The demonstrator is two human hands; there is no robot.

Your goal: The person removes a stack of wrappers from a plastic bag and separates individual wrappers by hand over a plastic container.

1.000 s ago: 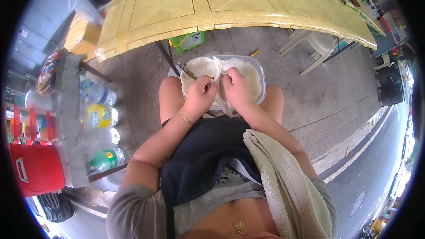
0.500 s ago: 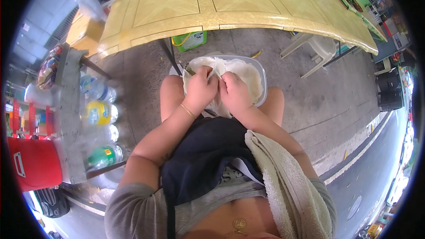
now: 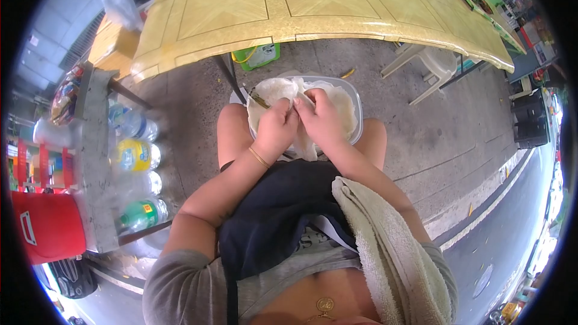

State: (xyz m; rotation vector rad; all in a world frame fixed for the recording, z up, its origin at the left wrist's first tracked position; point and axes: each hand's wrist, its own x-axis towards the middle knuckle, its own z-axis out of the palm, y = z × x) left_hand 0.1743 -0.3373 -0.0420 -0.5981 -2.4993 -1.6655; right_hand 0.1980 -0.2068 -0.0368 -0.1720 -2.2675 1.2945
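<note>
A clear plastic tub (image 3: 357, 99) sits between my knees, with thin white sheets (image 3: 340, 103) spread inside it. My left hand (image 3: 277, 127) and my right hand (image 3: 320, 119) meet above the tub, both pinching a thin white sheet whose loose part (image 3: 305, 146) hangs down between them. The fingertips nearly touch. A dark greenish strip (image 3: 259, 100) lies on the white material just beyond my left hand. What the strip is, I cannot tell.
A yellow tiled-pattern table (image 3: 229, 0) stands ahead, with a green container (image 3: 259, 57) beneath it. White plastic chair (image 3: 436, 63) at the right. On the left are a grey bench (image 3: 96, 162), plastic bottles (image 3: 135, 155) and a red cooler (image 3: 51, 225). A towel (image 3: 385, 253) hangs over my shoulder.
My hands have shifted slightly, and the fingers have changed their hold on the sheet. Its raised upper part has dropped, and more of the dark strip shows than half a second ago.
</note>
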